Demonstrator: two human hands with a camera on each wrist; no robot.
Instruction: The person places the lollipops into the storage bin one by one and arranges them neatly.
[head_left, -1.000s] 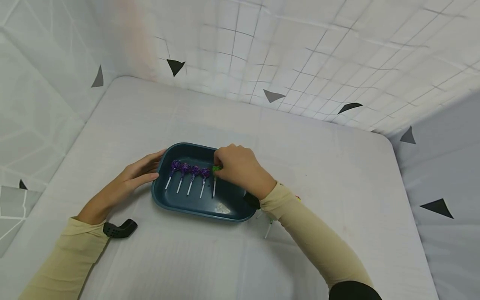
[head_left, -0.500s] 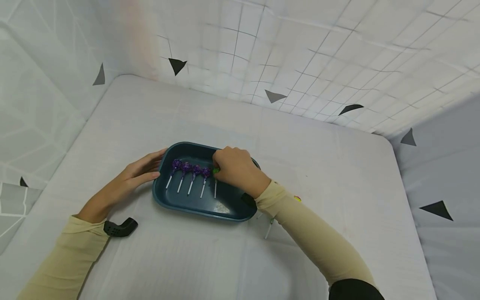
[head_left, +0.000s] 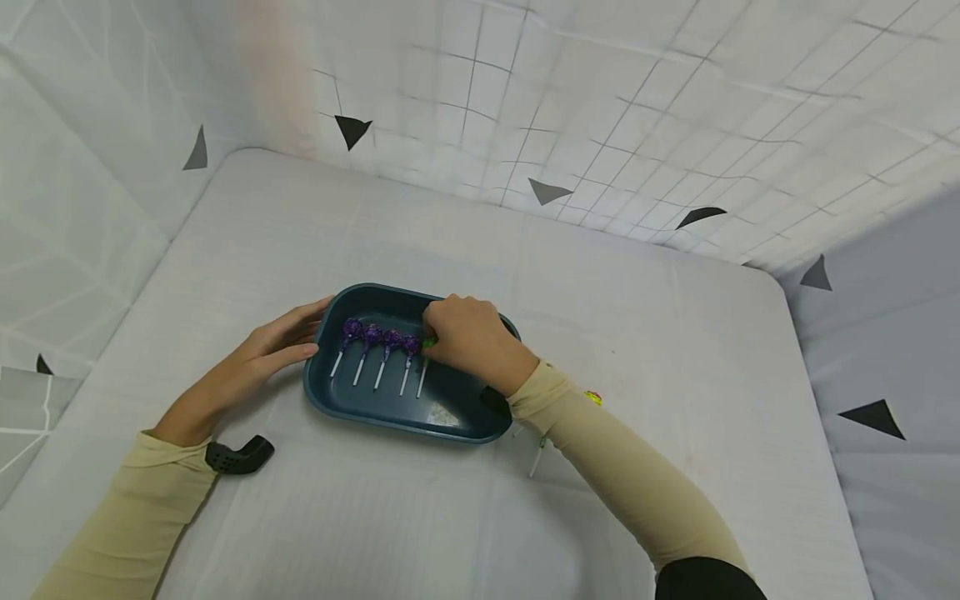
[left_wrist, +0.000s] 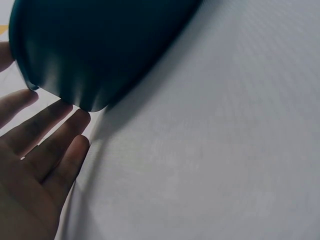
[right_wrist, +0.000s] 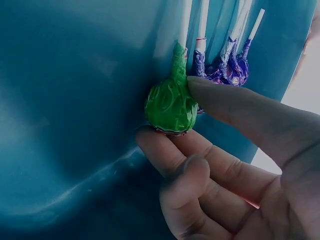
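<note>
A dark teal tray (head_left: 390, 427) with rounded corners sits on the white table. Along its left part, several purple-wrapped lollipops (head_left: 372, 335) lie side by side, sticks toward the near side. My right hand (head_left: 480, 342) reaches into the tray and pinches a green-wrapped lollipop (right_wrist: 171, 107) by its head, just right of the purple row. From the head view, that hand hides most of the green head. My left hand (head_left: 270, 346) rests against the tray's left end, fingers extended; in the left wrist view, its fingertips (left_wrist: 80, 120) are right at the tray wall.
Just right of the tray, another lollipop (head_left: 537, 458) with a white stick lies partly under the right forearm. A yellow wrapper (head_left: 593, 397) peeks out beyond that sleeve. White patterned curtains (head_left: 600, 100) stand behind the table.
The green lollipop's stick has swung left toward the purple row, and its bottom end now sits nearer the last purple one. The left hand stays at the tray's end.
</note>
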